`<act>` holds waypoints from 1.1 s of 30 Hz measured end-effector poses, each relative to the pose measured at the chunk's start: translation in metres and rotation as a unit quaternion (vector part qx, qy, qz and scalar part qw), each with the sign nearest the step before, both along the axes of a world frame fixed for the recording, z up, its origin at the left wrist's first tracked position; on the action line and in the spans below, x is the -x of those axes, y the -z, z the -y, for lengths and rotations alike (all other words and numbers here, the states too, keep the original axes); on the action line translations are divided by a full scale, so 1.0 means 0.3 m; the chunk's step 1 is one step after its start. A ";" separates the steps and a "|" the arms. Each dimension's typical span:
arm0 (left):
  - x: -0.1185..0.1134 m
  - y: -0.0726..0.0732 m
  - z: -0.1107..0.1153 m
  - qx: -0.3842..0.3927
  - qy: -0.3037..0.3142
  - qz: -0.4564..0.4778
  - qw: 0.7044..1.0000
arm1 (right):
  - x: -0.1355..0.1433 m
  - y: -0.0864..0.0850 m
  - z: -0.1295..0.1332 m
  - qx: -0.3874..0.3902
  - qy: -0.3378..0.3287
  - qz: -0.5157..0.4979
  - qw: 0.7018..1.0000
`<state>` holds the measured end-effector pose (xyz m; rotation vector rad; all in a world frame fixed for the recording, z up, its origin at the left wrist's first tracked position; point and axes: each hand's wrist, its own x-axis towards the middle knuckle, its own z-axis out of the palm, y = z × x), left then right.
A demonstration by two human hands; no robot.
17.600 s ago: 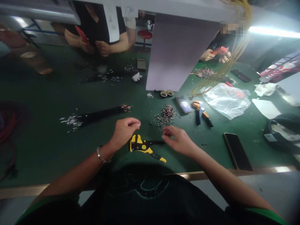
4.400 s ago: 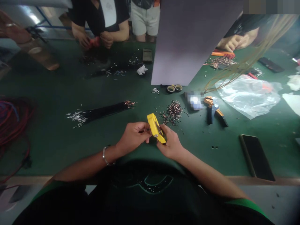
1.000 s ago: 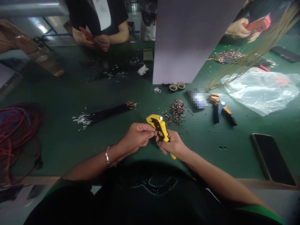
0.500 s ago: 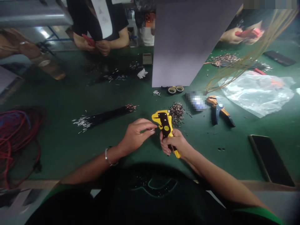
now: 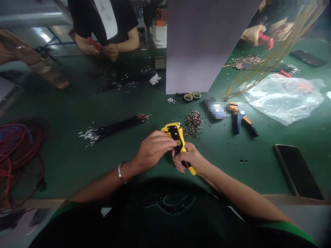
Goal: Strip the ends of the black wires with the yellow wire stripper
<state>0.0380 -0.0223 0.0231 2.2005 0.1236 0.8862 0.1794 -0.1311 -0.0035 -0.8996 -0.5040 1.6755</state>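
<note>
Right grip [image 5: 190, 157] is wrapped round yellow-black wire stripper [image 5: 173, 131], center frame. Left grip [image 5: 154, 148] overlaps its side; can't tell how open or what's held. Black wire bundle [image 5: 115, 126], left of center.

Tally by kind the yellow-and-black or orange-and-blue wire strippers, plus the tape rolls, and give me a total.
Yellow-and-black wire stripper, in the right hand: 1
Orange-and-blue wire stripper, on the table: 1
Tape rolls: 2
Total: 4

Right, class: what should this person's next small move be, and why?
Probably a squeeze of the yellow tool: the right hand grips its lower end, and the left hand is close against its side. Whether anything is pinched there is hidden.
</note>
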 end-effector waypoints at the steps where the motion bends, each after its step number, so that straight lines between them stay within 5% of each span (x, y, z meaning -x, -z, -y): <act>1: -0.001 -0.002 0.001 0.015 0.007 0.001 1.000 | 0.003 0.004 0.000 -0.001 -0.001 0.003 1.000; 9: 0.006 -0.011 0.029 0.256 -0.080 -0.062 0.961 | 0.013 0.013 -0.003 -0.011 0.009 0.052 0.999; 17: -0.011 0.034 0.026 0.462 -0.033 -0.049 0.885 | 0.026 0.022 -0.002 -0.018 0.017 0.103 0.994; 33: -0.001 0.008 0.038 0.446 -0.111 -0.085 0.884 | 0.031 0.006 -0.006 -0.010 -0.009 0.162 0.987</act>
